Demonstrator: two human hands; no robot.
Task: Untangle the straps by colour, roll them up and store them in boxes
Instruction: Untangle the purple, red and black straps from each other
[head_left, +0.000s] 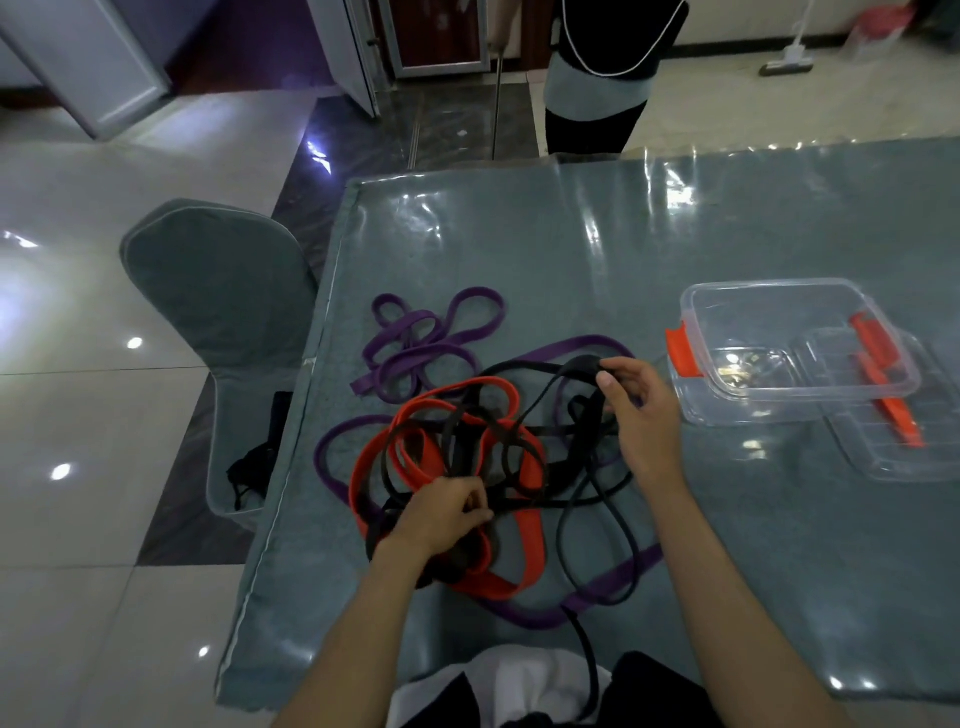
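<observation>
Closest to me, one black strap (586, 652) trails off the near edge of the table (779, 571) toward my lap. Just past it, a wide purple strap (613, 587) loops along the near side of the tangle, below both my hands.

My left hand (441, 512) sits on the near left part of the knot, fingers curled down into the mixed black and red loops; I seem to be pinching a black strand there, though my knuckles hide the exact contact. Red straps (530, 545) curl under and to the right of this hand, and more red arcs just beyond my fingertips.

My right hand (641, 415) is farther out and to the right, lifted a little over the pile. Its thumb and fingers grip a bunched black strap (584, 366) at the far top of the tangle, and thin black strands hang down from that grip toward my left hand.

Beyond my left hand, apart from the main knot, lies a separate heap of purple straps (426, 343).

To the right of my right hand, near but not touching, stands a clear plastic box (795, 353) with orange clips; it overlaps a second clear box or lid (893, 447) behind it.

Left of the table stands a covered chair (218, 291). At the table's far edge a person (602, 78) is standing.
</observation>
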